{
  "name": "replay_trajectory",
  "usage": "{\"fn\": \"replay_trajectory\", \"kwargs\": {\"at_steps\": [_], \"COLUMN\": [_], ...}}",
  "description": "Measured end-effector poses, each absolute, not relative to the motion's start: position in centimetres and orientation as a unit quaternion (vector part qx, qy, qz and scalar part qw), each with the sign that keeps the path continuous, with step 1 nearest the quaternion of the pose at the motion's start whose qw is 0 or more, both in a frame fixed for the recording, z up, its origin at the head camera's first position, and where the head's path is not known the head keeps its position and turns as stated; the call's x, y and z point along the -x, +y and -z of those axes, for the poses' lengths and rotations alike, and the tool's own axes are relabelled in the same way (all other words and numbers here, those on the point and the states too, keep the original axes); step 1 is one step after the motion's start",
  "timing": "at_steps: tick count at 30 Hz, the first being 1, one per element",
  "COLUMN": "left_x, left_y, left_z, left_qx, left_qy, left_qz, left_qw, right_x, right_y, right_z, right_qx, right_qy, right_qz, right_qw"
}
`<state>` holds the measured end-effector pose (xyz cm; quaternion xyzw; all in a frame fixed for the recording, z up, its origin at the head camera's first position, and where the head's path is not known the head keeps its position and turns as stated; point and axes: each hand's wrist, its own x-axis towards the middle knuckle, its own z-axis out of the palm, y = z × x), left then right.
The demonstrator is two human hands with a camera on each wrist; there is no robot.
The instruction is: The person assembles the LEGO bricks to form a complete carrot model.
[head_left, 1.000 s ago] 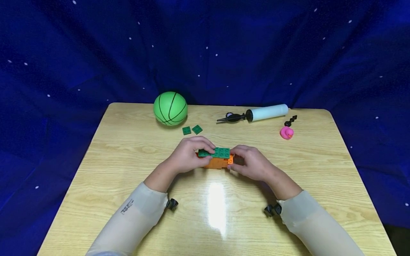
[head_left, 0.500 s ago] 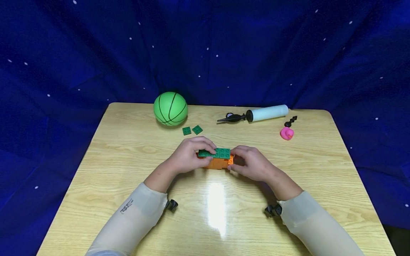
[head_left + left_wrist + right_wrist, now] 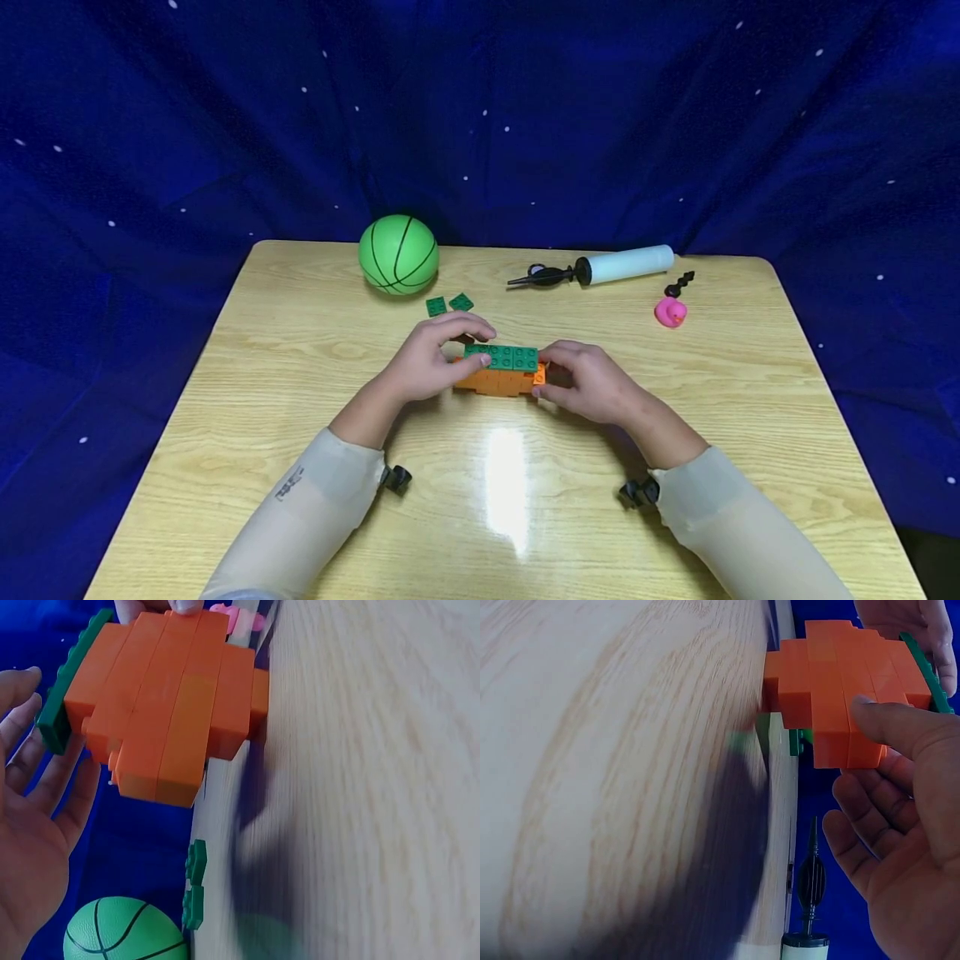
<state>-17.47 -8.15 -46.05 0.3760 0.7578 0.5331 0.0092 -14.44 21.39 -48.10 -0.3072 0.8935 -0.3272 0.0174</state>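
An orange brick block (image 3: 501, 384), stacked in stepped layers, stands on the table between the hands. Green studded plates (image 3: 525, 358) cover its top. My right hand (image 3: 596, 383) holds the block's right end, and in the right wrist view the thumb (image 3: 904, 726) lies on an orange side face with the fingers curled below. Around the left part of the green top, my left hand (image 3: 423, 362) has its thumb and fingers spread. In the left wrist view this hand's fingers (image 3: 56, 772) are loosely extended beside the green plate; whether they touch it I cannot tell.
Two small green plates (image 3: 437, 307) lie behind the left hand. A green ball (image 3: 399, 255) sits at the back left of the wooden table (image 3: 247, 400). Toward the back right are a hand pump (image 3: 630, 264), a small black twisted piece (image 3: 679, 284) and a pink rubber duck (image 3: 671, 312).
My left hand has loosened from the block and shifted slightly left, its fingers spreading and showing more of the green top. My right hand and the block have hardly moved.
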Motion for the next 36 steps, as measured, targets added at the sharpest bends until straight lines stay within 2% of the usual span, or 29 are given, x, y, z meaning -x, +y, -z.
{"fn": "replay_trajectory", "kwargs": {"at_steps": [13, 25, 36], "left_x": [18.7, 20.6, 23.4], "left_y": [-9.7, -11.1, -11.4], "left_z": [46.6, 48.1, 49.6], "left_qx": [-0.312, -0.225, -0.147], "left_qy": [0.788, 0.844, 0.904], "left_qz": [-0.531, -0.482, -0.401], "left_qw": [-0.015, -0.063, -0.010], "right_x": [14.3, 14.1, 14.1], "right_y": [21.4, 21.4, 21.4], "right_z": [48.2, 48.1, 47.9], "right_qx": [0.303, 0.301, 0.300], "right_qy": [0.898, 0.899, 0.900], "right_qz": [0.320, 0.318, 0.314], "right_qw": [0.021, 0.015, 0.019]}}
